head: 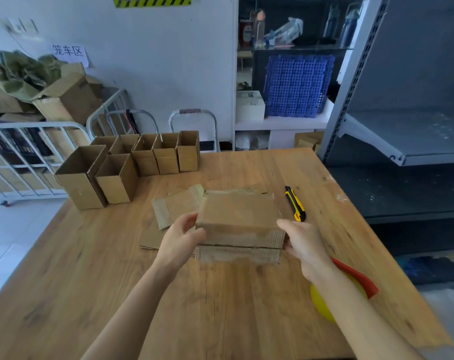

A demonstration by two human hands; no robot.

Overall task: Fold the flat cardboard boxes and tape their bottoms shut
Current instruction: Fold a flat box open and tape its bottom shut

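A brown cardboard box [237, 216] lies on its side above the middle of the wooden table [117, 281], its near end flaps folded together with a seam between them. My left hand [180, 239] grips the box's left near corner, thumb over the flap edge. My right hand [302, 242] holds the right near corner. Flat cardboard pieces with tape strips [172, 207] lie on the table behind and left of the box. Several upright folded boxes [132, 165] stand in rows at the table's far left.
A yellow and black utility knife [295, 203] lies right of the box. A yellow and red tape dispenser [350, 289] sits under my right forearm near the table's right edge. Grey metal shelving stands to the right; a white cage trolley stands to the left.
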